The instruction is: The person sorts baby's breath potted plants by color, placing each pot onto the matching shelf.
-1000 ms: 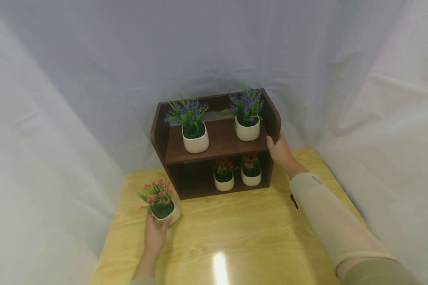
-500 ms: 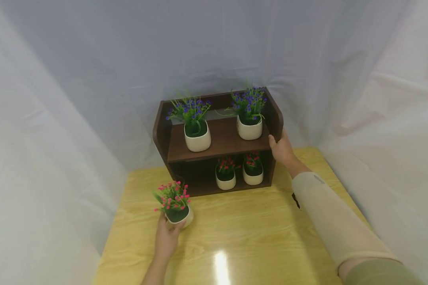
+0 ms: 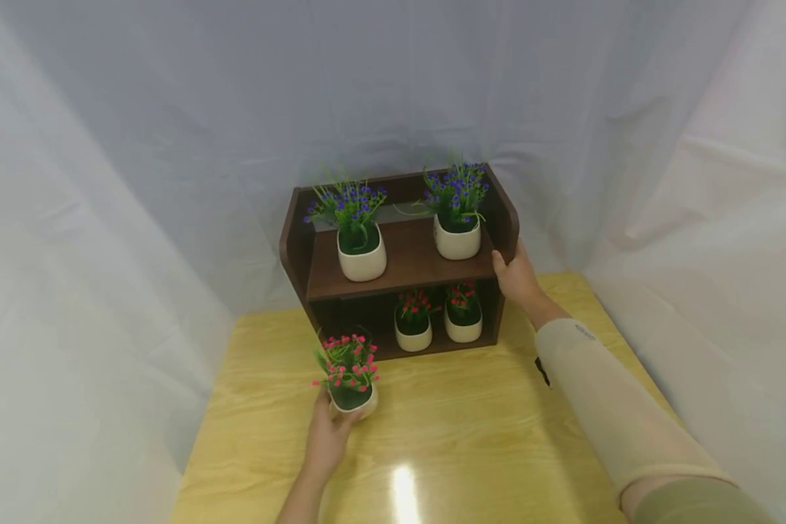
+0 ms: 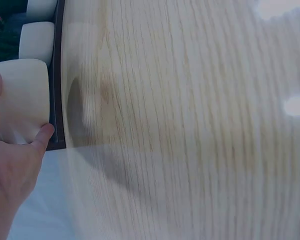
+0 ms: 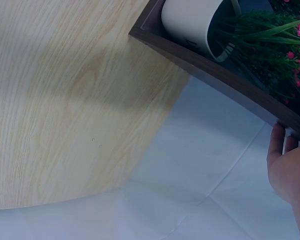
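My left hand (image 3: 326,440) grips a white square pot of artificial pink flowers (image 3: 348,367) by its sides, thumb and fingers round it. The potted plant is upright in front of the lower left part of a dark brown two-tier shelf (image 3: 399,255). In the left wrist view the white pot (image 4: 22,100) overlaps the shelf's front edge. My right hand (image 3: 520,280) holds the shelf's right side panel (image 3: 501,211), thumb at the front edge. Some fingers are hidden behind the panel; the right wrist view shows the hand (image 5: 290,170) against it from outside.
Two white pots with purple-blue flowers, one left (image 3: 362,262) and one right (image 3: 457,244), stand on the upper tier. Below, two pots with red flowers (image 3: 413,338) sit at the middle and right. The shelf stands at the back of a wooden table (image 3: 445,422), with white sheeting (image 3: 393,80) behind.
My left hand has carried the potted pink flowers to the right, from beside the shelf's left end to in front of its lower tier. My right hand stays on the side panel.
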The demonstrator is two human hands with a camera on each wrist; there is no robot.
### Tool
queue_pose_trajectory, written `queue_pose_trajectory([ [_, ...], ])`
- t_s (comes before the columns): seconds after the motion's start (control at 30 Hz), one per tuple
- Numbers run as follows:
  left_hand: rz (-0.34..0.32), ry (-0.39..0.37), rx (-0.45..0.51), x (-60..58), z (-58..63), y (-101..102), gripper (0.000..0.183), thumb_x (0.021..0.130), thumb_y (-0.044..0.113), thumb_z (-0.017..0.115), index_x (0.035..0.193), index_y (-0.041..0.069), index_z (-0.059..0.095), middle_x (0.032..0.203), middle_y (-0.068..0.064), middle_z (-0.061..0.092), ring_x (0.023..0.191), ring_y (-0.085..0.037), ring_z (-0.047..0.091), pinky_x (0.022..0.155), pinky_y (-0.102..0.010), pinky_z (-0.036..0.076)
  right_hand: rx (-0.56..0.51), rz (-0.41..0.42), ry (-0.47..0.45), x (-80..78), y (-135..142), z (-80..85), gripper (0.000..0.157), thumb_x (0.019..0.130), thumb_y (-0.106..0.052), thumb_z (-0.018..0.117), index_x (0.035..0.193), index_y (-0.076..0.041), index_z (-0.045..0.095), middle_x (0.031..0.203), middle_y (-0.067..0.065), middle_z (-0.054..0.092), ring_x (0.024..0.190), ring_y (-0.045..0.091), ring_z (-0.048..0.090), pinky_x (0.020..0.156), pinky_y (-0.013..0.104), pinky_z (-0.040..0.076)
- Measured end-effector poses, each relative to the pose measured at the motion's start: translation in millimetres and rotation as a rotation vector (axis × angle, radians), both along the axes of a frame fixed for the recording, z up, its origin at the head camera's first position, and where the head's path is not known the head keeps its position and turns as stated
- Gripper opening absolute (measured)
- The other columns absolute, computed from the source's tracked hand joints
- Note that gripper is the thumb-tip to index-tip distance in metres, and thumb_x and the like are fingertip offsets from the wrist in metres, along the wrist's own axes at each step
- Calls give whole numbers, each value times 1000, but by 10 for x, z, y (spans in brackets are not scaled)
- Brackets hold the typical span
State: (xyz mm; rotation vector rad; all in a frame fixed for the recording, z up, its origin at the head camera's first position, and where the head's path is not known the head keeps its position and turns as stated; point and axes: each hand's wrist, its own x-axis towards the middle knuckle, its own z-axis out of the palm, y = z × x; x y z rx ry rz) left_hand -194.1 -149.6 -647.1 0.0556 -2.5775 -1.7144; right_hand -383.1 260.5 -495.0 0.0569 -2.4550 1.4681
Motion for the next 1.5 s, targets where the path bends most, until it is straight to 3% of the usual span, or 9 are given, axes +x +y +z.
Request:
queue_pose_trajectory([
  [0.47, -15, 58, -8, -338, -13, 184, 98, 98, 14, 80, 172, 2, 17, 173, -35, 27, 154, -56, 42, 118, -62, 50, -9, -4, -31, -7, 32, -8, 59, 115, -18, 49, 165, 3, 27, 166, 33, 42, 161, 45, 36, 137, 55, 26],
  [0.7, 15, 55, -64, -484, -44, 242, 97, 98, 17, 80, 171, -3, 19, 170, -36, 34, 157, -56, 37, 127, -70, 34, -4, -7, -46, -3, 26, -11, 60, 115, -19, 49, 166, 1, 25, 166, 33, 41, 161, 45, 36, 137, 55, 26],
  [0.93, 36, 44, -99, -628, -118, 248, 99, 99, 17, 80, 171, -3, 16, 172, -35, 31, 160, -54, 32, 131, -69, 27, 2, 21, -55, 17, 19, 7, 61, 116, -22, 48, 168, -4, 23, 170, 29, 38, 163, 44, 33, 137, 58, 27],
  [1.1, 44, 93, -122, -717, -151, 243, 98, 98, 22, 82, 170, -1, 20, 170, -35, 35, 157, -56, 36, 129, -72, 29, -2, 37, -70, 24, 25, 18, 63, 116, -24, 47, 171, -8, 19, 173, 26, 34, 165, 43, 30, 136, 59, 27],
  [1.27, 39, 107, -110, -761, -111, 242, 91, 99, 23, 81, 164, -7, 24, 162, -40, 42, 149, -59, 45, 122, -73, 39, -7, 36, -63, 6, 28, 12, 63, 116, -23, 47, 170, -7, 20, 173, 27, 35, 165, 43, 30, 137, 58, 27],
  [1.4, 22, 54, -106, -807, -54, 250, 89, 101, 17, 78, 164, -10, 21, 167, -40, 35, 155, -58, 38, 129, -70, 32, 5, 33, -61, 9, 26, 14, 63, 116, -24, 47, 171, -7, 19, 174, 27, 33, 165, 43, 30, 137, 57, 26],
  [1.5, 26, 63, -135, -843, -20, 255, 88, 101, 16, 77, 164, -11, 22, 165, -41, 36, 154, -59, 39, 130, -71, 30, 15, 36, -59, 14, 27, 21, 63, 116, -23, 46, 170, -6, 19, 174, 27, 32, 165, 43, 29, 137, 58, 25],
])
